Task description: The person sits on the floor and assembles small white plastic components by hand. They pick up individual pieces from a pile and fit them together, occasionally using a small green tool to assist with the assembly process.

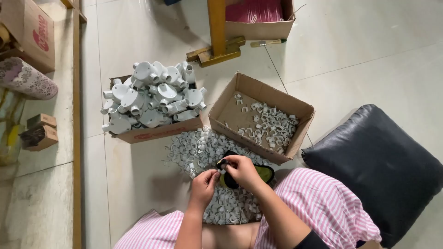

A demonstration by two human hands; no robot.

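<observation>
Head view: cardboard box [302, 121] of white clips [270, 127].

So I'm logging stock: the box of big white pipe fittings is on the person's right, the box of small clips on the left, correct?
Swapped. In the head view the box of big white fittings sits to the person's left, and the box of small clips to the right.

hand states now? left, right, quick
Left hand: closed, fingertips pinching a small white plastic clip.
Right hand: closed, fingers on the same clip, above the clip pile.
</observation>
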